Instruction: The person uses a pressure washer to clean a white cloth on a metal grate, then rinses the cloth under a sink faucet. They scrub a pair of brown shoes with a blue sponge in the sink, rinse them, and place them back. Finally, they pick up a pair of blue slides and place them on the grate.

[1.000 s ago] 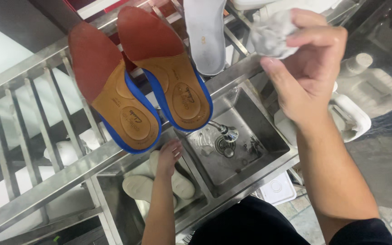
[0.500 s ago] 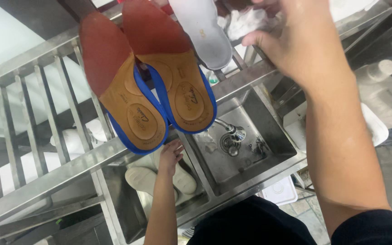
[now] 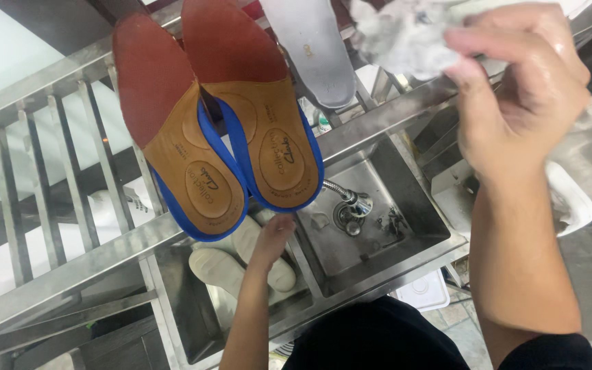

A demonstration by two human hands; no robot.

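Up at the top of the view, the fingers of the right hand are curled together and clamped on a crumpled white cloth, which bulges out to the left of the fingertips. Just left of that cloth, a pale grey insole lies on the steel rack. Farther left on the same rack sit two insoles with tan heels, dark red forefeet and blue edges: one insole nearer the cloth, the other insole beside it, the two overlapping along their inner edges.

Well below the right hand, the left hand reaches down into the left sink basin. Its fingertips are hidden behind the blue heel edge of the nearer insole, so whether they are spread or closed cannot be told. The hand appears to rest on white shoes lying in that basin. Right of the left hand, across the divider, the second basin holds a metal hose head by the drain. Beneath the right wrist stands a white tub.
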